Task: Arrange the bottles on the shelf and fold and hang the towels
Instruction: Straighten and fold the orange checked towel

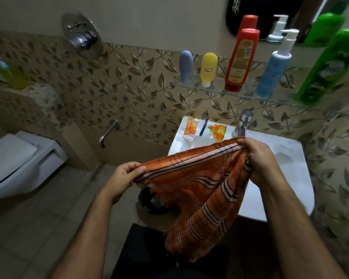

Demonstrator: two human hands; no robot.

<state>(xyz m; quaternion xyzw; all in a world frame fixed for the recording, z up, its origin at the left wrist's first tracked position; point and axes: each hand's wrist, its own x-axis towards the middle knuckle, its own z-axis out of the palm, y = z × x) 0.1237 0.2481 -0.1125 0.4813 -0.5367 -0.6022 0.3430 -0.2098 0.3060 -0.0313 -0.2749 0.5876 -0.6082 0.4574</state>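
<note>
Five plastic bottles stand in a row on the glass wall shelf (grey, yellow, red, a blue pump and green), so that half looks done. The orange striped woven towel hangs unfolded over the white basin, its top hem stretched between the left hand and right hand, each pinching a corner. Folding and hanging remain.
</note>
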